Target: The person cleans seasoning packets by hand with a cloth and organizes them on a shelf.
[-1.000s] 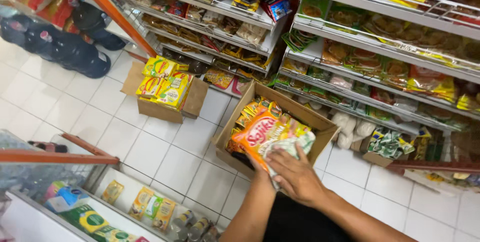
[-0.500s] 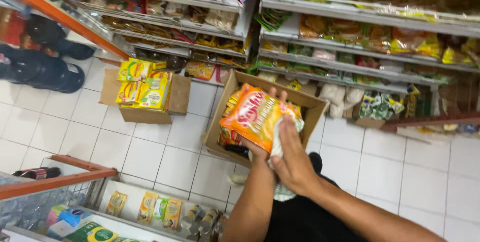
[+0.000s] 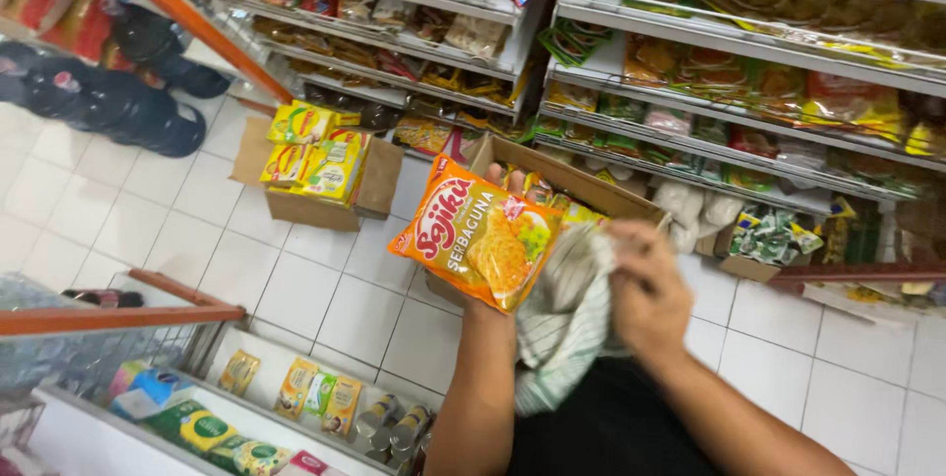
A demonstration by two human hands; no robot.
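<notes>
Left hand (image 3: 505,239) clamped on orange seasoning packet (image 3: 475,233), held above open carton (image 3: 581,185). Right hand (image 3: 645,289) at 3 o'clock of packet, closed on striped cloth (image 3: 567,323). Advice: keep packet flat, press cloth evenly, wipe edge to edge. Yellow-pack box (image 3: 315,166) at 10 o'clock.

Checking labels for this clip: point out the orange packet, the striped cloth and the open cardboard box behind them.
orange packet (image 3: 480,237), head view, front face.
striped cloth (image 3: 564,323), head view, hanging folds.
cardboard box (image 3: 581,183), head view, far rim.
</notes>
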